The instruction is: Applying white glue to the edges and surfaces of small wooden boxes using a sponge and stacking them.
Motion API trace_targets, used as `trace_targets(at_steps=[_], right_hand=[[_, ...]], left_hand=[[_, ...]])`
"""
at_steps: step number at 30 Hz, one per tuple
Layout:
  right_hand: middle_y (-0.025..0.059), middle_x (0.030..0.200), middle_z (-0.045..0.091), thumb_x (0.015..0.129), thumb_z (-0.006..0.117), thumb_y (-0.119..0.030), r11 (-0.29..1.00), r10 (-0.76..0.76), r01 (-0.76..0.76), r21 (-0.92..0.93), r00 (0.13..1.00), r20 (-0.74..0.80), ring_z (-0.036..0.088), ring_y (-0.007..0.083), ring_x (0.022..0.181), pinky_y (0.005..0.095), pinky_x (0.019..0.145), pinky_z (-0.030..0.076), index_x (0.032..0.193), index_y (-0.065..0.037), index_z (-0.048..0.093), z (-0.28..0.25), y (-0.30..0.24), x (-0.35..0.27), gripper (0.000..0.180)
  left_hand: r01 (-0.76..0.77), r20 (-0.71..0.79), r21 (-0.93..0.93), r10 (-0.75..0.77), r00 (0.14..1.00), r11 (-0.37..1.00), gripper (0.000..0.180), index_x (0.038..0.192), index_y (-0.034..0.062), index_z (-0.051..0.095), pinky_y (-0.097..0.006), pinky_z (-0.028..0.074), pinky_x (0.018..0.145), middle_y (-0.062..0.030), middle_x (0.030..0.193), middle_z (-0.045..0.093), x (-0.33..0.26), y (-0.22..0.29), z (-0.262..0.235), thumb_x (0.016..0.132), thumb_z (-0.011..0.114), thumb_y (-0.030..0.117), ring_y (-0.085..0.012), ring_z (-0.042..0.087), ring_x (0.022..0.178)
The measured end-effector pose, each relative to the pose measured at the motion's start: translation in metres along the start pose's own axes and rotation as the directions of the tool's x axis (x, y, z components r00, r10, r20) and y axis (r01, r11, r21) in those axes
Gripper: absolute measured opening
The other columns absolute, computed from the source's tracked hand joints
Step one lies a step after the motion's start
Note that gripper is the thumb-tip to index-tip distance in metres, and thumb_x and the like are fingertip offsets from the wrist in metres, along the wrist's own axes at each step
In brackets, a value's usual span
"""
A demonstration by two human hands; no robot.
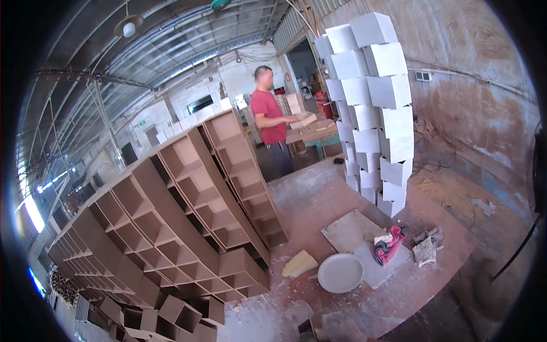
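Neither of the wearer's hands is in view, so their grip cannot be told. Nearest, on the dusty floor: a round white lid [340,272], a yellow sponge [299,263] left of it, brown cubby shelving [188,211] stacked further left.

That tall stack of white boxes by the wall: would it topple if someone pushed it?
Probably. The stack of white boxes stands two columns wide and many high, and looks uneven, so a shove could tip it. The boxes look hollow, so likely light.

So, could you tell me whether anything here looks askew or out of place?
Yes: the tall double stack of white boxes by the wall looks unevenly piled, with boxes offset. A red rag and scraps lie loose on the dusty work surface.
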State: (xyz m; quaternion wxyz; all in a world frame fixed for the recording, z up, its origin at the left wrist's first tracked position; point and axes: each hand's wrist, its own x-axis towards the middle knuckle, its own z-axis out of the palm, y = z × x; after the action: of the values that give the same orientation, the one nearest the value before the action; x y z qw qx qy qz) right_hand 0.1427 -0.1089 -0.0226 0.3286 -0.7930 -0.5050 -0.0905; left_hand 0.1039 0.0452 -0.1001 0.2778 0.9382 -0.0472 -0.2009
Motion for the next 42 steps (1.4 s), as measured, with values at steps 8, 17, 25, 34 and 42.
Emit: trace_targets(at_steps=[8,17,25,34,42], right_hand=[[0.0267,0.096,0.051,0.068,0.055,-0.041,0.996,-0.091,0.092,-0.004,0.984,-0.152,0.047,0.0441,0.092,0.0508,0.084,0.038,0.089,0.002,0.059,-0.036,-0.046,-0.021,0.048],[0.0188,0.101,0.055,0.078,0.054,-0.021,0.998,0.042,-0.046,-0.053,0.996,-0.078,0.049,0.0373,0.096,0.0470,0.084,0.037,0.097,-0.008,0.063,0.008,0.012,0.015,0.024],[0.0105,0.087,0.059,0.080,0.055,-0.019,1.000,-0.014,0.014,-0.026,1.000,0.013,0.055,0.0296,0.080,0.0419,0.069,0.043,0.093,-0.012,0.064,0.015,0.007,-0.021,0.018],[0.0075,0.091,0.064,0.079,0.057,-0.018,0.964,-0.025,0.069,0.257,0.985,-0.169,0.061,0.0269,0.088,0.0387,0.074,0.047,0.100,-0.016,0.064,0.041,-0.012,-0.076,0.022],[0.0120,0.082,0.057,0.073,0.058,-0.023,0.997,0.072,-0.070,-0.019,0.994,0.085,0.056,0.0345,0.085,0.0425,0.074,0.043,0.084,-0.010,0.057,0.013,0.019,0.020,0.017]], left_hand=[[-0.001,-0.008,-0.010,0.001,1.000,1.000,0.071,0.127,0.0085,0.050,-0.038,0.040,0.097,-0.0167,0.130,0.049,-0.006,0.001,0.001,0.074,0.062,0.055,-0.0286,0.049,0.117],[-0.006,-0.011,0.016,0.006,1.000,1.000,0.069,0.127,0.0096,0.050,-0.038,0.039,0.098,-0.0153,0.132,0.048,-0.003,0.004,0.005,0.075,0.061,0.054,-0.0281,0.048,0.118],[-0.030,-0.009,0.042,0.031,0.999,0.999,0.068,0.128,0.0105,0.050,-0.038,0.039,0.099,-0.0141,0.133,0.047,-0.015,0.004,0.013,0.076,0.061,0.052,-0.0276,0.046,0.120],[-0.066,-0.019,0.043,0.067,0.998,0.997,0.066,0.128,0.0116,0.050,-0.038,0.038,0.100,-0.0128,0.135,0.046,-0.032,0.009,0.044,0.076,0.060,0.051,-0.0271,0.045,0.121],[0.036,-0.270,0.051,-0.021,0.963,0.998,0.054,0.118,0.0104,0.058,-0.039,0.046,0.088,-0.0166,0.112,0.062,0.012,-0.006,0.026,0.077,0.061,0.044,-0.0340,0.059,0.101]])
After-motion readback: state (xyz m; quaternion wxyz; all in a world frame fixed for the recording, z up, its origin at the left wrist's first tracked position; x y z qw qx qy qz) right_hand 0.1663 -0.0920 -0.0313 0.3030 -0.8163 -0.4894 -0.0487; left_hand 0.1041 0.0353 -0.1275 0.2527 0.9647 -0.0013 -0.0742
